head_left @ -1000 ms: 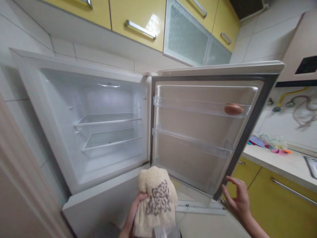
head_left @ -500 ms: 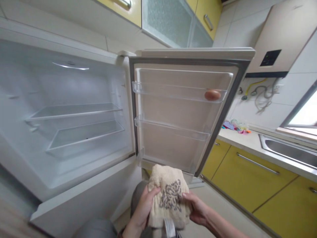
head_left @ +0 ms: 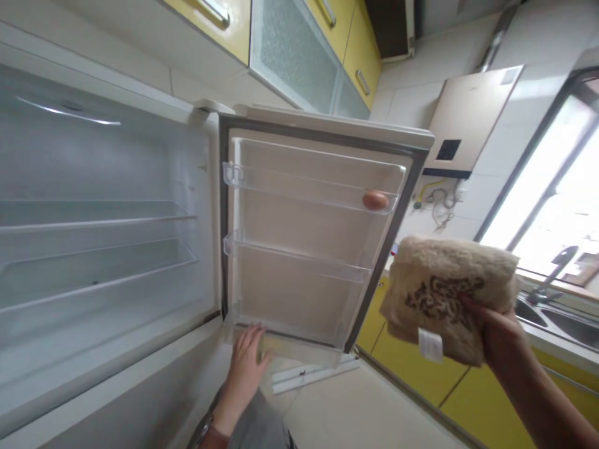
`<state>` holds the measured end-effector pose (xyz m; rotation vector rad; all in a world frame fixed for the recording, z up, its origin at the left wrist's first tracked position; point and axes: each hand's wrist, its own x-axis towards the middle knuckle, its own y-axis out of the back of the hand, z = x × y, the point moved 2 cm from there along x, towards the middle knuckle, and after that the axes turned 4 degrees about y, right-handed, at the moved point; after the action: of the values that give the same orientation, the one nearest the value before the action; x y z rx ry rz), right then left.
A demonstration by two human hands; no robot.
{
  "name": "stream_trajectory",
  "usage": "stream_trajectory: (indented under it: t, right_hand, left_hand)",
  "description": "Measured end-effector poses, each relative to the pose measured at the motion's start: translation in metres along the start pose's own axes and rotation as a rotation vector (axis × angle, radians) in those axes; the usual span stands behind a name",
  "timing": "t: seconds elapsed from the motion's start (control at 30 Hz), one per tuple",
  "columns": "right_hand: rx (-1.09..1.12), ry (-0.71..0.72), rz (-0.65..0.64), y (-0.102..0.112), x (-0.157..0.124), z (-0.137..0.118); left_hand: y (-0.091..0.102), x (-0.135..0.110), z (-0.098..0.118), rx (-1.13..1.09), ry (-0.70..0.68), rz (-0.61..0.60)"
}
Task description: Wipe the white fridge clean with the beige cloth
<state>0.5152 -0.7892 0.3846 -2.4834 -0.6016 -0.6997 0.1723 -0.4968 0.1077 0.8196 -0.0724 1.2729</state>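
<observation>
My right hand (head_left: 498, 337) grips a folded beige towel (head_left: 444, 287) with a brown pattern and a white tag, held up at the right in front of the counter. My left hand (head_left: 246, 362) reaches to the bottom edge of the open fridge door (head_left: 299, 280), fingers spread against it. A single brown egg (head_left: 375, 200) lies in the door's top clear shelf (head_left: 290, 187). The fridge interior (head_left: 93, 218) at the left shows bare glass shelves.
Yellow wall cabinets (head_left: 346, 37) and a frosted glass door (head_left: 290, 56) hang above. Yellow base cabinets (head_left: 421, 380) run under the counter at the right, with a sink and tap (head_left: 556, 274) by a bright window. A beige wall unit (head_left: 463, 125) hangs beyond the door.
The towel passed from both hands to my right hand alone and swung up to the right. My left hand dropped to the door's bottom edge. The view turned right.
</observation>
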Motion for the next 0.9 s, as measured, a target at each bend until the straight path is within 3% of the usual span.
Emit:
stream_trajectory:
  t: [0.1, 0.2, 0.37, 0.5, 0.6, 0.73, 0.9]
  right_hand:
    - [-0.050, 0.282, 0.177, -0.019, 0.030, -0.037]
    - [-0.254, 0.524, 0.226, -0.046, 0.054, -0.065]
    - [-0.409, 0.661, 0.126, -0.104, 0.103, -0.083]
    - [-0.496, 0.725, -0.009, -0.159, 0.143, -0.076]
    - [-0.531, 0.816, -0.075, -0.185, 0.168, -0.069]
    - [-0.624, 0.882, -0.175, -0.186, 0.194, -0.059]
    - [-0.576, 0.829, -0.244, -0.159, 0.201, -0.031]
  left_hand:
    - [-0.008, 0.015, -0.026, 0.125, -0.045, -0.028]
    - [-0.010, 0.019, -0.026, 0.264, -0.044, 0.004]
    - [-0.005, 0.016, -0.004, 0.456, -0.102, 0.001]
    - [-0.002, 0.015, 0.003, 0.554, -0.133, -0.015]
    - [-0.002, 0.015, 0.003, 0.585, -0.155, -0.024]
    - [-0.006, 0.015, 0.003, 0.586, -0.170, -0.015]
    - [-0.010, 0.017, 0.007, 0.551, -0.140, 0.007]
